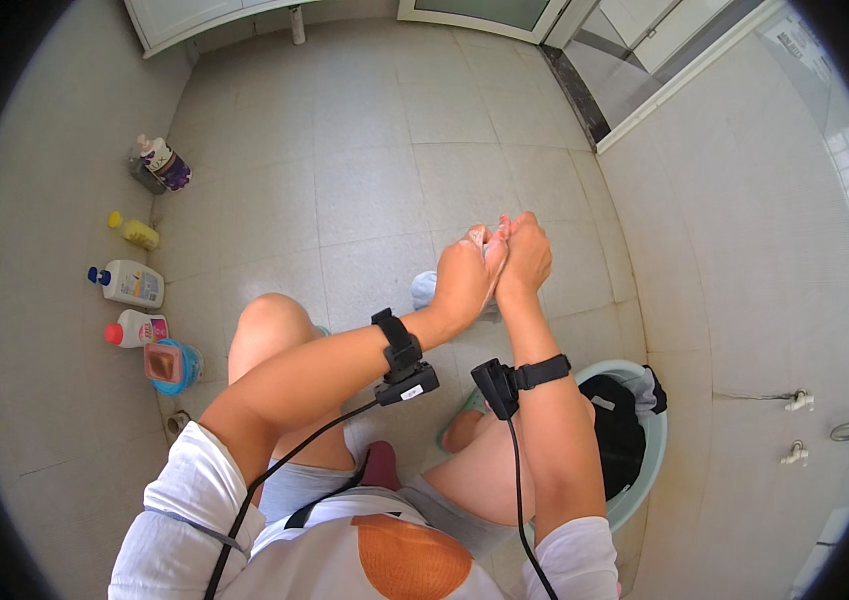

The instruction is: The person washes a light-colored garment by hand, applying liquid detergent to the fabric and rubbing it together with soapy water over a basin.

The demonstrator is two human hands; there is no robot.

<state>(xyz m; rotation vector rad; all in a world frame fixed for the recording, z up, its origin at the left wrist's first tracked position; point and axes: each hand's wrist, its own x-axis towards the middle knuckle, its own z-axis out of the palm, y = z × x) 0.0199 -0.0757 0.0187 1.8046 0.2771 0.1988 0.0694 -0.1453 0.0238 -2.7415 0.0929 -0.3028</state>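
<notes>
My left hand and my right hand are pressed together in front of me, above the tiled floor. White lather coats the fingers of both. A pale blue-grey cloth shows behind the left wrist and below the hands, and a bit of it appears pinched between them. Most of the cloth is hidden, so I cannot tell whether its lower part hangs or lies on something. Each wrist wears a black strap with a small cabled device.
Along the left wall stand a pump bottle, a yellow bottle, a white pump bottle, a red-capped bottle and a blue tub. A light blue basin of dark clothes sits at my right, below wall taps.
</notes>
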